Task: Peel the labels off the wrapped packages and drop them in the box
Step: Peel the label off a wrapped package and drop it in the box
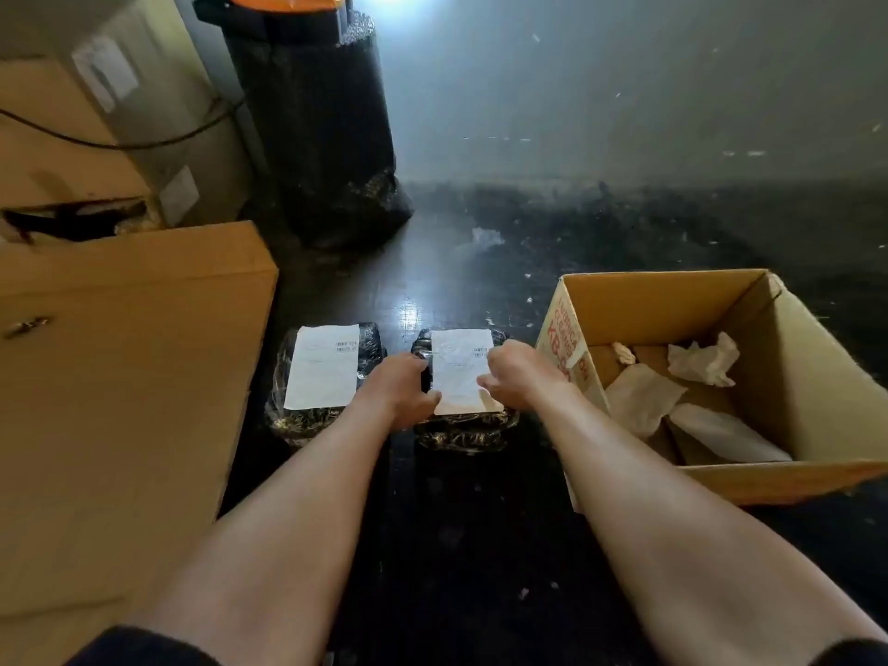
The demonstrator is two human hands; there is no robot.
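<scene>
Head view.

- **Right package** (pixel 463 432): black wrap, on the floor between the left package (pixel 293 418) and the open box (pixel 672 286). Its label (pixel 456 372) lies on top.
- **Left hand** (pixel 401 386): fingers curled over the package's left edge, steadying it.
- **Right hand** (pixel 521 372): fingers curled, apparently pinching the label's right edge. Blur hides whether any paper has lifted.
- **Method:** pin the package down and draw the label low and slowly across, so it comes off whole.
- **Pose:** both forearms reach forward and down, wrists close together.
</scene>
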